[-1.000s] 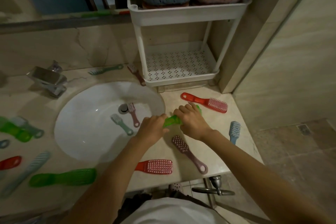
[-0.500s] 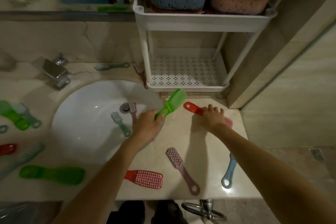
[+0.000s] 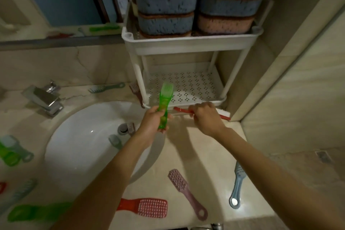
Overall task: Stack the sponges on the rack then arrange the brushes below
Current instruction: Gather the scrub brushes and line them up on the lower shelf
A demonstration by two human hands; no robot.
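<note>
I see the surface (image 3: 205,155) spread out in front of the rack (image 3: 186,45), with the sink (image 3: 84,145) to the rack's left. Sponges (image 3: 166,22) stand in two stacks on the rack's top shelf. My left hand (image 3: 151,123) is just before the rack's lower shelf, fingers curled round the handle of a green brush (image 3: 165,97) whose head reaches over that shelf's front edge. My right hand (image 3: 205,117), beside it, has its fingers closed round a red brush (image 3: 182,110) held level along the rack's front lip.

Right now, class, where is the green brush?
Centre of the head view: the left hand grips the green brush, tip at the rack's lower shelf.
</note>
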